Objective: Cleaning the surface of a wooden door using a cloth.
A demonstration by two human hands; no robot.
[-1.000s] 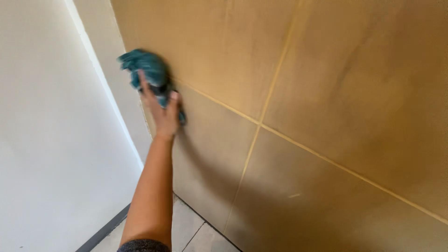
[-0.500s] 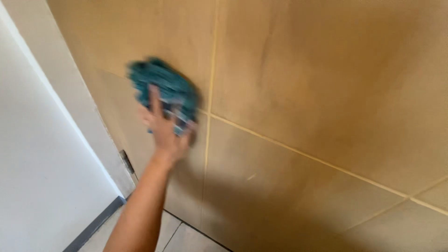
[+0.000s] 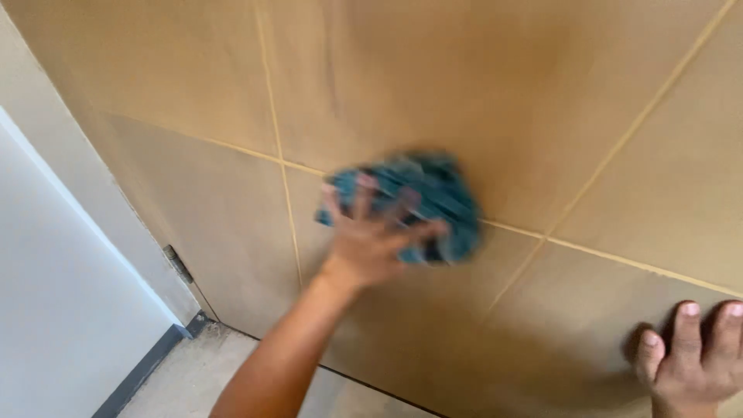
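Two hands — left hand [image 3: 375,240] on cloth [image 3: 429,197]

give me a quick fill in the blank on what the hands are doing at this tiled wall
1. The left hand presses a crumpled ____ cloth against the tan wall tiles.
2. The right hand lies ____ on the wall, holding nothing.
3. The cloth sits over a ____ line between tiles.
4. At lower left, a ____ door frame meets the tiles.

Missing words: blue (teal); flat; grout; white
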